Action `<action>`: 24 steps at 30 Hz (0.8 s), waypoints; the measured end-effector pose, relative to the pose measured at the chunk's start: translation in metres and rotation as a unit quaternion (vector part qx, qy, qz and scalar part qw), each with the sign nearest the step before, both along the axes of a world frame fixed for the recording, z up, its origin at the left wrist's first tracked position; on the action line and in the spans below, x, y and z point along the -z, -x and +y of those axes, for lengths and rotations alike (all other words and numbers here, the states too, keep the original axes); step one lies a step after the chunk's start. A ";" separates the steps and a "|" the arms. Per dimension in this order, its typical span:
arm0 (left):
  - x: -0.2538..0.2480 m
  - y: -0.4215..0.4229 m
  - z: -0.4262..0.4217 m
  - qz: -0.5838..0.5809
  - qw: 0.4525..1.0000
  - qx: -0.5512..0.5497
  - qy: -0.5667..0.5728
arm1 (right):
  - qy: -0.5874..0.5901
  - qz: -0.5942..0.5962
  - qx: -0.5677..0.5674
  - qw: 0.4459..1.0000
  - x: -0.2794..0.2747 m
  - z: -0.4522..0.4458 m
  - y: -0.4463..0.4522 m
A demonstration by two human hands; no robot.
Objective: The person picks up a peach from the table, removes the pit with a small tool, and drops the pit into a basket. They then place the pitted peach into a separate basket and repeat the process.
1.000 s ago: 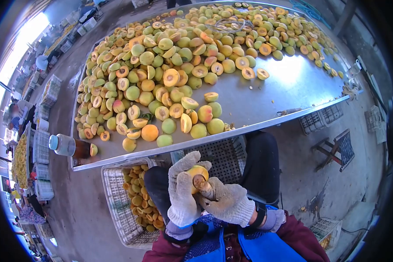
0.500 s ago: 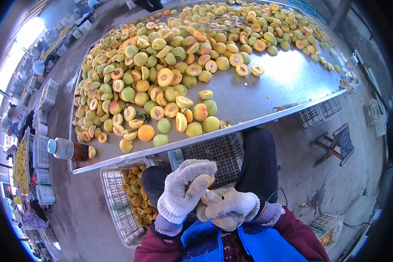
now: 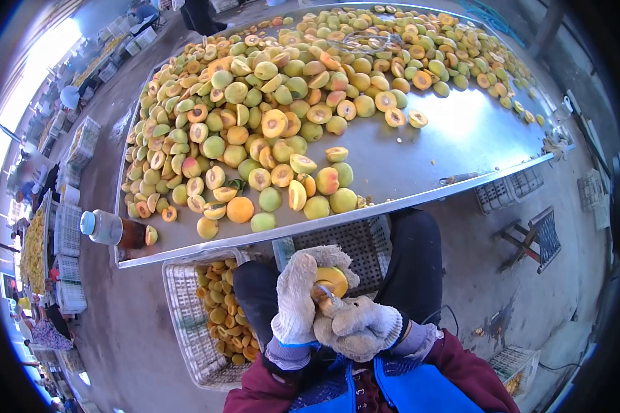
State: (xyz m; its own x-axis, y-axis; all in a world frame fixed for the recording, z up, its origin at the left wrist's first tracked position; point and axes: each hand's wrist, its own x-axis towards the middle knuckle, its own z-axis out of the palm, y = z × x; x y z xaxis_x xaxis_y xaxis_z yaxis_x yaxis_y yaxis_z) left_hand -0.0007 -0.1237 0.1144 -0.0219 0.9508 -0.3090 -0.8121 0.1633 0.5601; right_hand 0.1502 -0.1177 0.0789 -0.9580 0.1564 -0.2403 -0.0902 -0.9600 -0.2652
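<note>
In front of my lap, my gloved left hand is closed around a peach half, its yellow flesh turned up towards me. Just below and to the right is my gloved right hand, its fingers wrapped round a small pitting tool. Only the tool's metal tip shows, at the lower edge of the fruit; the handle is hidden in the glove. Beyond both hands, a large heap of halved peaches covers much of the metal table.
A crate of peach halves stands left of my legs, and a dark-bottomed crate sits between my knees. A bottle of brown liquid lies at the table's left corner. To the right are a folding stool and another crate.
My left hand has turned and opened its grip somewhat, so the peach half now shows between its fingers. The right hand stays close by with the tool. The view has shifted slightly.
</note>
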 end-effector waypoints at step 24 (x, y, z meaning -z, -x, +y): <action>0.098 0.130 0.134 0.805 0.582 0.102 0.055 | -0.380 -0.408 -0.035 0.829 -0.007 0.045 0.000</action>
